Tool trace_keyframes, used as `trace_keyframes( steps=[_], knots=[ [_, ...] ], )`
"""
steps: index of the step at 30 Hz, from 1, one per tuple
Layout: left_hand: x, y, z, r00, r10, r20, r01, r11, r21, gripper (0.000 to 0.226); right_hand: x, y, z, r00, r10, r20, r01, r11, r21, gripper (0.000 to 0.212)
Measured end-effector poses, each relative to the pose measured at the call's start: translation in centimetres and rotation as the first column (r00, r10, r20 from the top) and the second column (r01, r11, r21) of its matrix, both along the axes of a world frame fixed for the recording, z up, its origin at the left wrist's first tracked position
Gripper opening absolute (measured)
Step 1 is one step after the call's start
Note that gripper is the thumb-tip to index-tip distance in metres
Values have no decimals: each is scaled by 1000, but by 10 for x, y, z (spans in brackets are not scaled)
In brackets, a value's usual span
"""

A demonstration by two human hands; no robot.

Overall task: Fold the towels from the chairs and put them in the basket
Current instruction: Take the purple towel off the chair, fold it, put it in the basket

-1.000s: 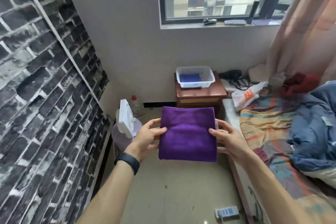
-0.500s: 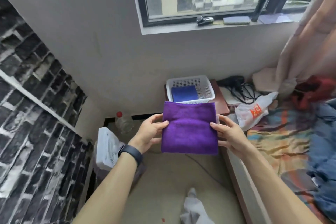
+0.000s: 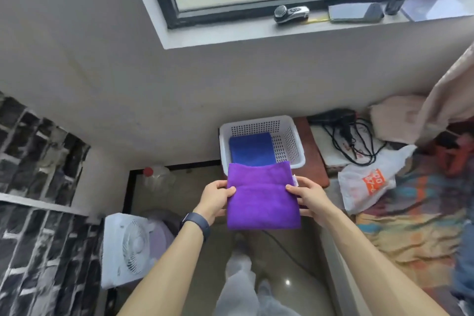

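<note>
The left hand (image 3: 214,200) pinches the left edge of a folded purple towel (image 3: 263,202), thumb on top and fingers curled beneath; a dark wristband (image 3: 196,223) circles that wrist. The right hand (image 3: 311,200) clamps the right edge the same way, so the towel hangs flat in the air between the two hands, above the floor (image 3: 197,179).

At 8 o'clock from the towel a white box fan (image 3: 128,246) stands on the floor, and at 10 o'clock a clear bottle (image 3: 156,179) with a red cap stands by the wall. At 3 o'clock a white plastic bag (image 3: 366,182) lies at the edge of the bed (image 3: 415,233).

At 12 o'clock the towel's far edge covers, from this view, the near rim of the white basket (image 3: 291,140). The basket sits on a brown tabletop (image 3: 311,151) and holds a folded blue towel (image 3: 251,149) lying flat. At 1 o'clock black cables (image 3: 351,136) tangle beside the tabletop. Farthest off, a shaver (image 3: 291,14) lies on the windowsill (image 3: 230,36).
</note>
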State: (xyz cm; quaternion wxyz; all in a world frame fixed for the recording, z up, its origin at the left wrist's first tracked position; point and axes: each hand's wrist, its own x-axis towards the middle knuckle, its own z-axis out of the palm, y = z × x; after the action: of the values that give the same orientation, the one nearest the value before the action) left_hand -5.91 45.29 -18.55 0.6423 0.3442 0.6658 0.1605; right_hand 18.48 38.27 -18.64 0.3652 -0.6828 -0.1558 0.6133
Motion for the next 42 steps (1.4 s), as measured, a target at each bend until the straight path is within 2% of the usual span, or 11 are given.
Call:
trace_keyframes(
  steps=[3,7,12,16,19,25,30,34,38,42],
  knots=[
    [13,36,-30,999,-15,-48,12,998,-65,18,9,37,-21,1000,16,19,-15,997,-75,22],
    [26,89,-59,995,-28,-93,16,992,-127,28,21,92,-43,999,16,42,-9,988,-153,28],
    [45,155,-83,966,-59,-253,35,995,-98,38,35,160,-73,995,-6,97,22,985,-171,34],
    [63,183,-88,900,-171,-400,159,985,-63,40,42,196,-103,987,15,159,15,983,-183,36],
    [78,193,-101,824,-239,-514,240,969,-65,36,44,212,-124,983,16,184,20,981,-194,29],
    [93,206,-119,708,-264,-655,226,963,-144,33,44,235,-156,988,42,149,-11,980,-198,29],
    [94,212,-128,664,-284,-691,270,954,-133,34,45,245,-170,986,51,160,-19,981,-194,22],
    [97,218,-136,604,-337,-722,341,928,-148,29,45,248,-183,979,87,187,-41,970,-239,40],
    [96,224,-140,543,-402,-737,392,898,-201,26,44,254,-185,975,120,189,-67,962,-265,44],
    [100,226,-139,487,-427,-762,431,876,-216,38,42,254,-186,947,219,234,-145,944,-295,50]
  ],
)
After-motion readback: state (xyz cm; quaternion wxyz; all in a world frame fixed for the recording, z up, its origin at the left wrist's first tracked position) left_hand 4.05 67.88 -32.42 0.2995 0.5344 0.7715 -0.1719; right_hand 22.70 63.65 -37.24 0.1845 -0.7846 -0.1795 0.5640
